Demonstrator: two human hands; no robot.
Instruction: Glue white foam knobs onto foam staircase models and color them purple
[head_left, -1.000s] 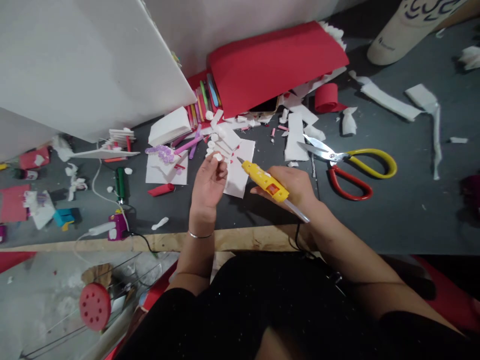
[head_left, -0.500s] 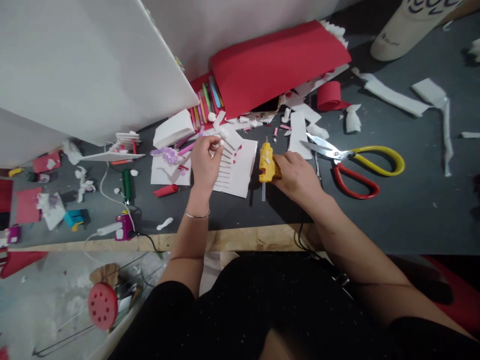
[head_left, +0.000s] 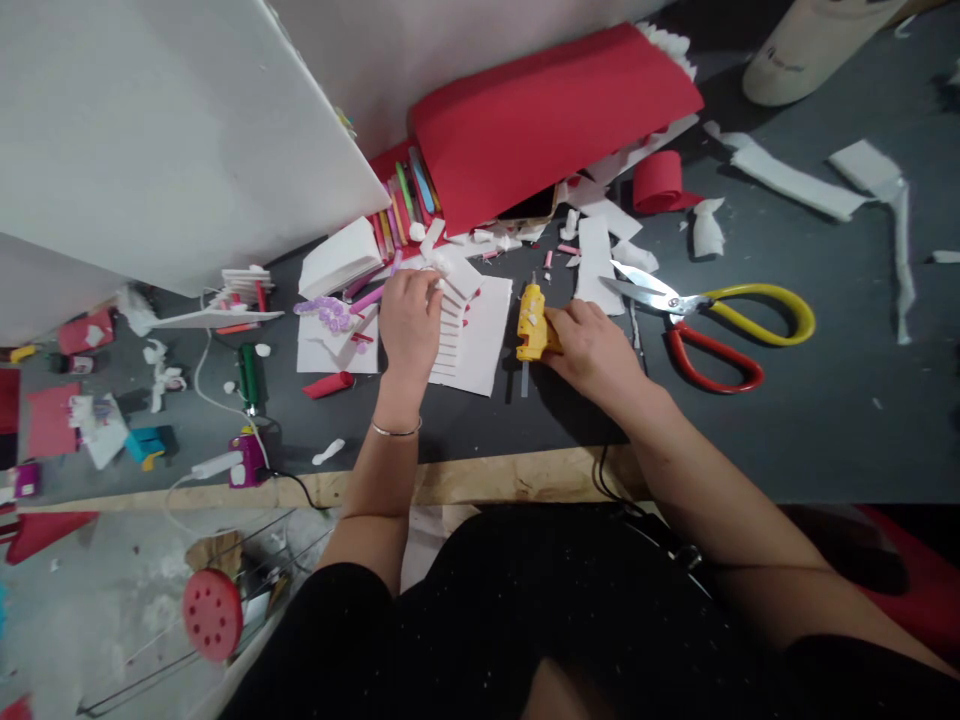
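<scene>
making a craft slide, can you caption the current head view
Right hand on a yellow glue gun, left hand at a white card, open scissors nearby.

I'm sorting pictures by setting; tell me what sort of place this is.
Probably a craft workspace, judging by the yellow plastic glue gun, the open, red-and-yellow-handled metal scissors and the rolled red strip.

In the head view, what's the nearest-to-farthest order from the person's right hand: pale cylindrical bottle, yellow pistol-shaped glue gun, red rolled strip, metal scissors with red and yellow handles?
1. Yellow pistol-shaped glue gun: touching the right hand, on its left side.
2. Metal scissors: to the hand's right.
3. Red rolled strip: beyond the scissors.
4. Pale cylindrical bottle: far right, at the back.
</scene>
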